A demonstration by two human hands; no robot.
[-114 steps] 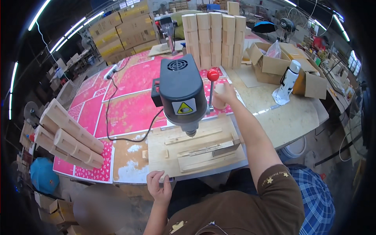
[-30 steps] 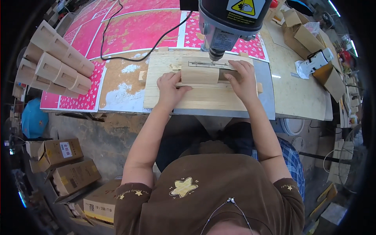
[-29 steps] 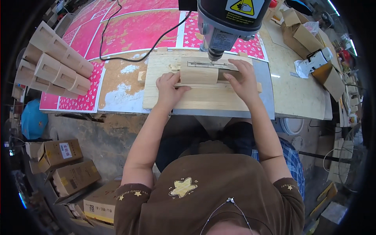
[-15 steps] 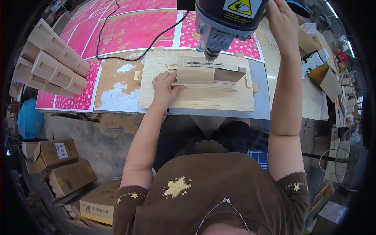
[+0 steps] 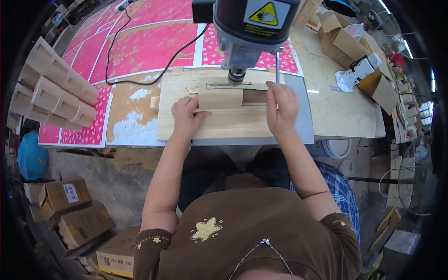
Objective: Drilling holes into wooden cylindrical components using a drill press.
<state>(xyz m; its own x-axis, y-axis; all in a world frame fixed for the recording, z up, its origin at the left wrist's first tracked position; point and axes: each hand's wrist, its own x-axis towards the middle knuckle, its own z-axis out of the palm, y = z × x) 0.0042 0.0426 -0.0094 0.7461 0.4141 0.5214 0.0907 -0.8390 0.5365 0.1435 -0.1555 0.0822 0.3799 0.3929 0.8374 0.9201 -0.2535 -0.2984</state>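
Note:
A drill press (image 5: 252, 28) with a dark motor head stands over the table, its chuck (image 5: 236, 76) just above a pale wooden piece (image 5: 220, 99). This piece lies in a wooden jig on a flat board (image 5: 224, 123). My left hand (image 5: 186, 115) grips the left end of the piece, fingers behind and thumb stretched along the front. My right hand (image 5: 283, 108) is closed around the lower end of the drill press's metal lever (image 5: 277, 67), by the jig's right end. The drill tip is too small to make out.
Wooden tubes with cut slots (image 5: 58, 93) are stacked at the table's left. A black cable (image 5: 149, 83) runs across the pink sheet (image 5: 154, 46). Open cardboard boxes (image 5: 343, 44) and a white bottle-like container (image 5: 359, 72) stand at the right. More cartons (image 5: 86, 224) sit on the floor.
My right hand has come down from beside the motor head to near the jig, with the lever now pointing down. My left hand has stayed at the wooden piece. The view has shifted slightly.

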